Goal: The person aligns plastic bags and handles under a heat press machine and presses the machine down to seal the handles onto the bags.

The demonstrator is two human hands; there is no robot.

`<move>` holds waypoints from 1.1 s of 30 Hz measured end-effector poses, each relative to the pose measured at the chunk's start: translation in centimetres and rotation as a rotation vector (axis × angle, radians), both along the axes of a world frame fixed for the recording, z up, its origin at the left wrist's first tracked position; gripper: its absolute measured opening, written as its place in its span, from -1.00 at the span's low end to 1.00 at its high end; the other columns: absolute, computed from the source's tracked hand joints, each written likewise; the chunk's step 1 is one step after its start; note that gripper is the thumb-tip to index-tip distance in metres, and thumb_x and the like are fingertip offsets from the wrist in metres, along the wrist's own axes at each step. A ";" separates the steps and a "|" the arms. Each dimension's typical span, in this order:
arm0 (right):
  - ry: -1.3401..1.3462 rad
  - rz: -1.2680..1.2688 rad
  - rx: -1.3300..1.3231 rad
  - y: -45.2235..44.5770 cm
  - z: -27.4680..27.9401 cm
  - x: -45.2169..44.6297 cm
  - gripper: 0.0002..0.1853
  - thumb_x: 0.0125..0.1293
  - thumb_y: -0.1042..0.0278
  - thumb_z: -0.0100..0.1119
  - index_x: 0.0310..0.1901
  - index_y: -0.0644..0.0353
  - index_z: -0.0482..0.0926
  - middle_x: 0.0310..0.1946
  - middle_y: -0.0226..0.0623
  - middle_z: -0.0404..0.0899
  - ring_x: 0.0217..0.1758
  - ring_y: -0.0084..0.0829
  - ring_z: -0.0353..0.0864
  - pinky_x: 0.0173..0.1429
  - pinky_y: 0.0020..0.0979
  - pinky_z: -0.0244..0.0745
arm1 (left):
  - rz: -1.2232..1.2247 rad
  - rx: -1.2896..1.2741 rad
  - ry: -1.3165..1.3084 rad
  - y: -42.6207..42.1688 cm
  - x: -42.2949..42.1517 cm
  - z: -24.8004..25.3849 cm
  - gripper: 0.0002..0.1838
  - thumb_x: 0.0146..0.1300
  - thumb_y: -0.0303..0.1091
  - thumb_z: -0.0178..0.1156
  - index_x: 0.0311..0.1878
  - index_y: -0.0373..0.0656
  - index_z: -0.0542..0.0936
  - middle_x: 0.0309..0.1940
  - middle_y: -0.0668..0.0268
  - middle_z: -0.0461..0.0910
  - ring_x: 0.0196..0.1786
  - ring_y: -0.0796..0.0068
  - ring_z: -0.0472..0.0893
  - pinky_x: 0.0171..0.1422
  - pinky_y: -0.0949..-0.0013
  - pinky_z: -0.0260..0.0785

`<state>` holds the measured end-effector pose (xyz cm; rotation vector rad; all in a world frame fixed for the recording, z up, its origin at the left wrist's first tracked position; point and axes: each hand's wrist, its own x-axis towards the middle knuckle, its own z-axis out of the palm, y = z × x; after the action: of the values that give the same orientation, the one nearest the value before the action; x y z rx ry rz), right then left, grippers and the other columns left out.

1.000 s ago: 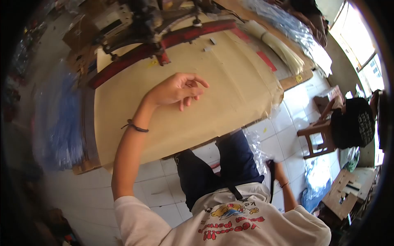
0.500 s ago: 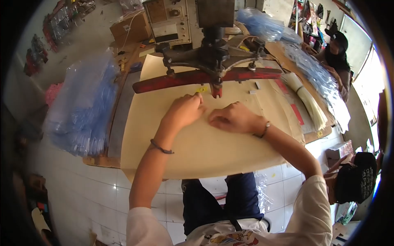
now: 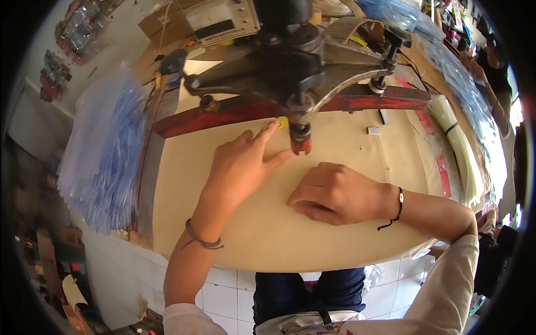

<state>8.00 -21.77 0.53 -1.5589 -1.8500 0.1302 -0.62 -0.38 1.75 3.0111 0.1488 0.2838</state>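
Nearest, the rounded front edge of a tan sheet reaches out over the person's legs, with bare sheet between it and both hands. The right hand rests on the sheet with fingers curled under; whether they hold anything cannot be told. Farther in, the left hand is open, its index fingertip at a small yellow piece lying just before a red bar. Its thumb tip is close to a red notched tip hanging from a dark metal press head, which blocks the space beyond. Right of that tip, open sheet runs to a small grey block. Blue plastic sheets crowd the counter's left side; a pale bundle bounds the right. Behind stands a cardboard box.
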 end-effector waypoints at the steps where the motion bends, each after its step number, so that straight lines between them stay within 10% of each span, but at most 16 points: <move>1: 0.008 -0.003 -0.012 -0.2 0.0 0.2 -0.86 0.30 0.36 0.25 -0.14 0.13 0.61 -0.27 -0.23 0.65 -0.17 -0.15 0.65 -0.01 -0.13 0.56 | 0.008 -0.020 0.011 -0.1 0.2 0.1 -0.26 0.31 0.16 0.27 0.45 0.02 0.40 -0.29 0.05 0.67 -0.24 0.04 0.71 -0.12 0.09 0.57; 9: -0.023 -0.023 0.008 -0.3 0.0 0.4 -0.75 0.31 0.32 0.24 -0.02 0.18 0.60 -0.27 -0.18 0.68 -0.16 -0.10 0.68 0.02 -0.10 0.56 | -0.006 -0.035 0.051 -0.2 0.0 0.5 -0.30 0.34 0.14 0.25 0.44 0.00 0.41 -0.23 0.02 0.65 -0.21 -0.02 0.70 -0.09 0.04 0.55; 16: -0.250 -0.735 -0.558 -2.5 3.2 1.5 -0.28 0.44 -0.17 0.09 0.39 0.27 0.39 -0.57 0.01 0.62 -0.44 0.02 0.67 -0.23 -0.04 0.54 | -0.038 -0.032 0.032 -0.2 -0.4 1.1 -0.29 0.37 0.18 0.20 0.45 -0.04 0.44 -0.29 0.07 0.62 -0.28 0.02 0.68 -0.12 0.06 0.56; 19: -0.376 -0.819 -0.514 -3.3 2.9 2.8 -0.25 0.43 -0.20 0.10 0.37 0.35 0.40 -0.58 0.01 0.62 -0.49 0.02 0.67 -0.28 -0.05 0.53 | 0.029 -0.089 0.101 -0.9 -0.4 1.6 -0.50 0.39 0.10 0.21 0.10 -0.16 0.57 -0.17 0.05 0.63 -0.12 -0.07 0.64 0.00 0.00 0.47; 29: -0.537 -0.823 -0.540 -3.1 2.7 3.3 -0.26 0.52 -0.23 -0.07 0.33 0.38 0.46 -0.56 -0.17 0.64 -0.48 -0.24 0.69 -0.38 -0.30 0.53 | 0.025 -0.096 0.097 -0.6 -0.2 1.4 -0.50 0.39 0.08 0.21 0.15 -0.13 0.57 -0.15 0.04 0.65 -0.04 -0.07 0.63 0.09 0.03 0.47; 33: -0.396 -0.763 -0.585 -4.1 3.0 3.1 -0.33 0.51 -0.16 -0.02 0.36 0.28 0.43 -0.40 0.08 0.67 -0.28 -0.04 0.72 -0.17 -0.14 0.57 | -0.008 -0.132 0.076 -0.3 -0.2 1.6 -0.52 0.39 0.04 0.23 0.13 -0.17 0.56 -0.09 0.00 0.66 0.01 -0.08 0.63 0.13 0.02 0.46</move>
<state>11.12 -25.82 3.53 -2.7648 -1.4061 0.0035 -0.77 -0.65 3.31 2.8918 0.1563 0.1524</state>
